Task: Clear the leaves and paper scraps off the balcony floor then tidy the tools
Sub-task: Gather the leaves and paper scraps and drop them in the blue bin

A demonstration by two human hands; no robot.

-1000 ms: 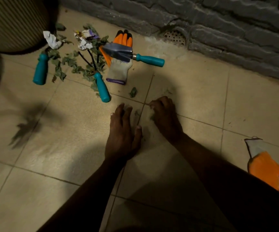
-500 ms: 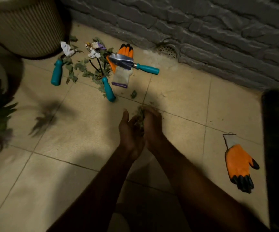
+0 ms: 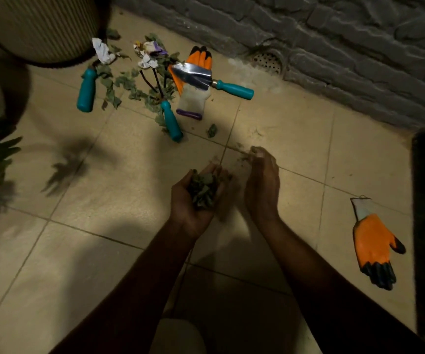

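I see a ribbed pot [image 3: 40, 26] in the far left corner. A round drain [image 3: 267, 61] sits at the foot of the brick wall [image 3: 334, 34].

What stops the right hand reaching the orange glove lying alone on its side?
Likely yes: only bare tile lies between the right hand and the orange glove, and the leaves sit cupped in the left hand.

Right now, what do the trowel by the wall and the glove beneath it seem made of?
Trowel: blade looks like bare polished metal, catching glints; smooth teal handle could be plastic or painted wood. Glove: pale knit fabric cuff, orange rubbery-looking coating, black fingertips.
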